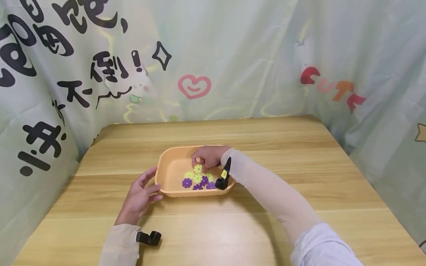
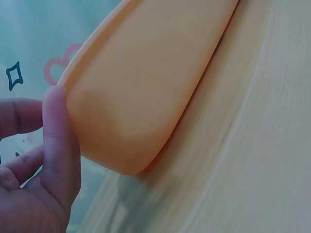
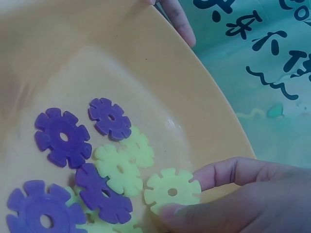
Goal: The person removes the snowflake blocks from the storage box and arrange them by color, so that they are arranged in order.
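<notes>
Only readable stuff is printed on the backdrop

The backdrop curtain (image 1: 233, 55) behind the table has "CUTE" (image 1: 332, 88) in red and orange letters, up and right of the right hand (image 1: 208, 157) pinching a disc. Big black Chinese characters (image 1: 100, 70) run up and left of both hands; I can make out "不倒!" there, and they show again in the right wrist view (image 3: 272, 29). Nothing readable on the tray or discs.

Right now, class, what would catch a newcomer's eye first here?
The orange tray sits mid-table, with purple and yellow flower discs piled in it. The right hand reaches into it and pinches one yellow disc, while the left hand rests against the tray's left end. Behind, a pale curtain carries bold black characters and a pink heart.
</notes>
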Available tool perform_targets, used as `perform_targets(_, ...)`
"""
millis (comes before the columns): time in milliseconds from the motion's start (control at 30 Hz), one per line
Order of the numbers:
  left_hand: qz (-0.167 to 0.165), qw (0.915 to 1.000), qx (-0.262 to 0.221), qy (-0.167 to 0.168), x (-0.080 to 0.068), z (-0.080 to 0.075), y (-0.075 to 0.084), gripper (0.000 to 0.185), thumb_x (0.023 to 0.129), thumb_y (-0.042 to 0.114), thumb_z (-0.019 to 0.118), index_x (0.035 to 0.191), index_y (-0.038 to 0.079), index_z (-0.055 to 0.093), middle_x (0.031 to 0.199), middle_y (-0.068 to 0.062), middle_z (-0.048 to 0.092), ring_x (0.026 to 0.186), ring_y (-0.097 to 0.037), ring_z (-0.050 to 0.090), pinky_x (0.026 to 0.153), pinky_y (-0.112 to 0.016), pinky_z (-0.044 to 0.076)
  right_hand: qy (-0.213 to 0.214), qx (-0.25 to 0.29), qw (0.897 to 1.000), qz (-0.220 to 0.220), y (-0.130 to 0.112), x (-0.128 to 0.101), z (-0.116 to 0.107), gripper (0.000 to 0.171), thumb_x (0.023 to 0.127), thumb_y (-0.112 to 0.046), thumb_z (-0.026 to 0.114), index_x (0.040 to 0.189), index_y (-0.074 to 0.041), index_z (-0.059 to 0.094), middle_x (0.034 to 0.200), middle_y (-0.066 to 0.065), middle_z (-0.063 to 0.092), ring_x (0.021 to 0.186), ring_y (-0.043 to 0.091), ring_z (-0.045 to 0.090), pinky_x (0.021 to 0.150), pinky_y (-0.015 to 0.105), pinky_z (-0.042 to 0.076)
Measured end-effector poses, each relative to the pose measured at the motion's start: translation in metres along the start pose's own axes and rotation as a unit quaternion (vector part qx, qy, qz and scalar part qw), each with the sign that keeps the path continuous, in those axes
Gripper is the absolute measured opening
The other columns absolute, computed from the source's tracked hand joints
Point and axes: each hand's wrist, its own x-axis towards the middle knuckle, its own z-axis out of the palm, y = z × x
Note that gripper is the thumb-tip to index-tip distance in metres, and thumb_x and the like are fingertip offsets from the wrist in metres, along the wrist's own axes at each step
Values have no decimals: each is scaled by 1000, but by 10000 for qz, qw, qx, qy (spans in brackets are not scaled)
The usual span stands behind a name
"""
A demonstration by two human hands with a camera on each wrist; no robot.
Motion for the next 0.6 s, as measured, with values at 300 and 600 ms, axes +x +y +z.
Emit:
perform_targets(300, -14, 9999, -96, -28, 1, 1, 2, 70, 90, -16, 52, 152, 5, 26, 153, -11, 24, 75, -19, 63, 66, -26, 61, 33, 14, 9999, -168, 3, -9, -8, 32, 86, 2, 64, 110, -18, 59, 58, 0, 51, 42, 10, 42, 38, 20, 35)
perform_targets(600, -52, 9999, -97, 16, -1, 1, 2, 70, 89, -16, 51, 151, 4, 26, 152, -12, 24, 72, -17, 61, 64, -25, 60, 367, -300, 9979, -439, 7, -21, -22, 35, 89, -1, 64, 122, -11, 62, 75, 2, 55, 63, 11, 52, 57, 22, 48)
